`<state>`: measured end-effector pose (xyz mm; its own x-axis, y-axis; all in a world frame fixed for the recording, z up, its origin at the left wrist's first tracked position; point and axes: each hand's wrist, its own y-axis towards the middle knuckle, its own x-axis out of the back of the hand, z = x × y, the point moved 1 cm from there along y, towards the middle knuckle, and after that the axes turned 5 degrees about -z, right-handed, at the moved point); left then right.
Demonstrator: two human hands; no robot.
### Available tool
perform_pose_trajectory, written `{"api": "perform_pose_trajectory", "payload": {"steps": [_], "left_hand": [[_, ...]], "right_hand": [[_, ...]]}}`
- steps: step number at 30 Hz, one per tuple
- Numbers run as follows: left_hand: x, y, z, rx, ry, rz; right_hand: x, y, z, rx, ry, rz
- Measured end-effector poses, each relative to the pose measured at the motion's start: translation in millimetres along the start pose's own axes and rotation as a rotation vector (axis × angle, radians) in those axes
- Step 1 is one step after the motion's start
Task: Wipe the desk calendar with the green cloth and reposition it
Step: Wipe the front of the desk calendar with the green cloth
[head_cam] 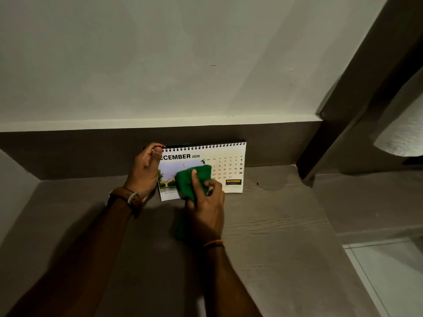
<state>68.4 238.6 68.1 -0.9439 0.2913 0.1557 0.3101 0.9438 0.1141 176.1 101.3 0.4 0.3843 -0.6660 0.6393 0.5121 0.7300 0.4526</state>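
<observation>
A spiral-bound desk calendar, open at December 2026 with a photo on its left half, stands on a grey-brown desk against the back panel. My left hand grips the calendar's top left corner, thumb over the front page. My right hand presses a folded green cloth flat against the lower middle of the calendar's face, covering part of the photo and the date grid. A loose end of the cloth hangs below my right palm.
A pale wall rises behind the desk's low dark back panel. A dark vertical post stands at the right rear corner. The desk's right edge drops to a white tiled floor. A small dark speck lies right of the calendar.
</observation>
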Motion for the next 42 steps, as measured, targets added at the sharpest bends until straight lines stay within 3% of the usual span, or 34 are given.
{"api": "perform_pose_trajectory", "payload": {"steps": [2,6,9,12,16,18,21,25,28,31,35,37,39,42], "left_hand": [[0,1,1,-0.004,0.012,0.014],[0,2,1,-0.021,-0.007,0.023],[1,0,-3,-0.029,-0.010,0.046],[2,1,-3,-0.019,-0.023,0.035],[1,2,-3,-0.047,-0.036,-0.007],[-1,3,-3,-0.038,-0.052,0.000],[2,7,-1,-0.057,0.026,-0.009],[-1,5,-3,-0.052,-0.019,0.072],[-6,2,-5,-0.047,-0.049,0.084],[-6,1,-6,-0.053,-0.064,0.073],[-1,6,-7,-0.084,-0.015,0.037],[-2,6,-8,-0.065,-0.033,0.084],[-1,8,-7,-0.078,-0.007,0.069],[-1,11,-3,-0.076,0.019,0.068]], "right_hand": [[14,5,-18,-0.067,-0.008,-0.017],[42,28,-45,-0.554,0.156,-0.441],[45,43,-34,-0.474,0.274,-0.582],[25,50,4,-0.225,0.286,-0.434],[-2,40,37,0.229,0.046,-0.134],[-7,33,32,0.368,-0.055,-0.054],[3,29,1,0.334,-0.110,-0.062],[27,38,-35,-0.169,0.110,-0.355],[20,49,-23,-0.259,0.245,-0.474],[10,44,0,-0.136,0.239,-0.346],[-8,28,19,0.389,0.042,0.025],[-8,23,18,0.477,-0.033,0.117],[1,17,5,0.391,-0.024,0.044],[30,19,-23,-0.114,0.140,-0.292]]}}
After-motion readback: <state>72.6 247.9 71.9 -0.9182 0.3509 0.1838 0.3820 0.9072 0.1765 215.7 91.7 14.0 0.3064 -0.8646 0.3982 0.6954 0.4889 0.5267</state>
